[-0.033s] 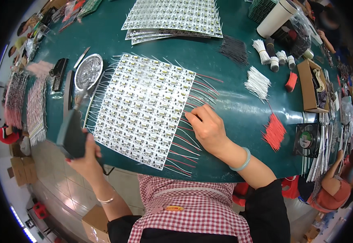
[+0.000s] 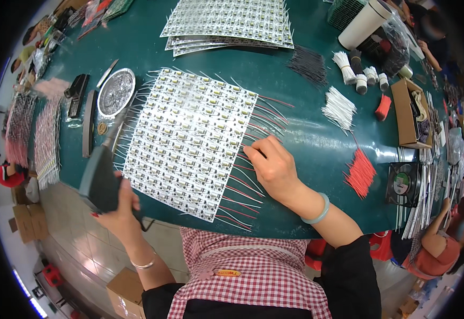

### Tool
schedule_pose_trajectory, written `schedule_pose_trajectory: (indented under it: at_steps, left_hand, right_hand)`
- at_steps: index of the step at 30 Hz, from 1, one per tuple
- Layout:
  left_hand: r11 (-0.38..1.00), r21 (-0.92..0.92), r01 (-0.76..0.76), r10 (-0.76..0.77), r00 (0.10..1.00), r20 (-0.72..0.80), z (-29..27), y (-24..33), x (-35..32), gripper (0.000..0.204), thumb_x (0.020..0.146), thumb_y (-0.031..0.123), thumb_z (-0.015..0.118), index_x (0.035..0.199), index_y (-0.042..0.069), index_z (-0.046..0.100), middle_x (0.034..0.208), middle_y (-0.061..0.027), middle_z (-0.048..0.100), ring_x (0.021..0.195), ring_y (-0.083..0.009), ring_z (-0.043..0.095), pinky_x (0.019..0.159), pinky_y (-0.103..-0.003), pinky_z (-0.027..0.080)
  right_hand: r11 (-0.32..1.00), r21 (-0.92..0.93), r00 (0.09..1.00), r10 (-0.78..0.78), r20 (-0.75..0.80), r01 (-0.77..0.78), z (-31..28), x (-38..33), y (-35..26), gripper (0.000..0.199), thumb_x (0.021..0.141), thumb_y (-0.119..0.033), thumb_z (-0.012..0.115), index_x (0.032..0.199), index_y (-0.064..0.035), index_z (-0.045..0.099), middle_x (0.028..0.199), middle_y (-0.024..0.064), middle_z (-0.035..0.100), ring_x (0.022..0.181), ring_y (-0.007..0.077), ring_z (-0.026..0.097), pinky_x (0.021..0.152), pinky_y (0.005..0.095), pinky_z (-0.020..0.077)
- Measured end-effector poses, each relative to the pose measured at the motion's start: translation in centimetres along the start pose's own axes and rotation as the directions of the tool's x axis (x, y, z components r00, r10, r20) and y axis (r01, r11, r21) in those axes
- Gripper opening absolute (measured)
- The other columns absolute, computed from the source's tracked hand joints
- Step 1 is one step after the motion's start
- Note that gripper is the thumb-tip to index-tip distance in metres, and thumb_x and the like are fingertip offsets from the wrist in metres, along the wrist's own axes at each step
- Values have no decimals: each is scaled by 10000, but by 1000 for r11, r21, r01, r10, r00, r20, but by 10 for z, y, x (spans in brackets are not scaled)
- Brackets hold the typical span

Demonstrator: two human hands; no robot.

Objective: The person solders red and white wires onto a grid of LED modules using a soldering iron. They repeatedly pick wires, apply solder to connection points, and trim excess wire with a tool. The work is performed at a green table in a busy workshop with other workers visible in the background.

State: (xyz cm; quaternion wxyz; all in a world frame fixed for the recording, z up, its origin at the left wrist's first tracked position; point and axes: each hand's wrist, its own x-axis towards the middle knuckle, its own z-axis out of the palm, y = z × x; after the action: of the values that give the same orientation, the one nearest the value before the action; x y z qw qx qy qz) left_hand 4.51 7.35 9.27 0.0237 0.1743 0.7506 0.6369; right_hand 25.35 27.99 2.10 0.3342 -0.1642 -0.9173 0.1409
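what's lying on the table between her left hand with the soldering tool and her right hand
In the head view, the large white circuit panel with wire leads spans the stretch between the left hand and the right hand, which rests at its right edge.

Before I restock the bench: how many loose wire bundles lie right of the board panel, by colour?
Black wire bundles: 1
White wire bundles: 1, not counting the taped white rolls behind
Red wire bundles: 1
Total: 3

tool grip: the left hand (image 2: 117, 204) covers the dark soldering tool's (image 2: 100, 178) handle
right hand (image 2: 274, 165) fingertips: curled under, hiding the wire ends beneath
circuit panel (image 2: 189, 141) parts: too small to tell
tabletop (image 2: 306, 138) far edge: cut off at the top
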Motion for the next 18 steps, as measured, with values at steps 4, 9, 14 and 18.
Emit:
schedule_pose_trajectory:
  at_steps: [4, 9, 14, 18]
  left_hand:
    - [964, -104, 243, -225, 961, 159, 3, 7, -50, 362, 812, -80, 672, 1164, -49, 590, 1009, -114, 665, 545, -86, 550, 444, -217, 408]
    - [943, -64, 326, -289, 902, 322, -6, 5, -90, 365, 797, -36, 729, 1148, -42, 626, 987, -93, 682, 624, -101, 599, 545, -240, 478]
    - [935, 143, 325, -354, 825, 441, -10, -3, -111, 249, 783, 27, 774, 1006, -36, 684, 966, -87, 684, 701, -118, 613, 598, -272, 486]
    - [975, 174, 136, -204, 857, 474, -4, -4, -114, 193, 789, 26, 762, 957, -29, 685, 913, -75, 657, 710, -113, 596, 590, -263, 473]
  right_hand:
    - [1000, -5, 1000, 6, -23, -6, -6, 1, -2, 208, 703, -4, 662, 912, -5, 657, 849, 70, 574, 762, 224, 573, 610, 315, 492]
    - [999, 28, 1000, -16, -7, 17, -12, 2, -16, 209, 714, 6, 657, 921, -13, 654, 821, 67, 577, 740, 228, 573, 605, 327, 485]
    - [996, 82, 999, 30, 27, -32, -4, -5, -18, 212, 720, 14, 647, 928, -29, 646, 795, 58, 554, 717, 220, 564, 587, 326, 479]
    - [996, 76, 999, 43, 23, -45, -2, -5, -18, 192, 721, 15, 642, 905, -39, 639, 776, 52, 535, 704, 211, 559, 571, 323, 473]
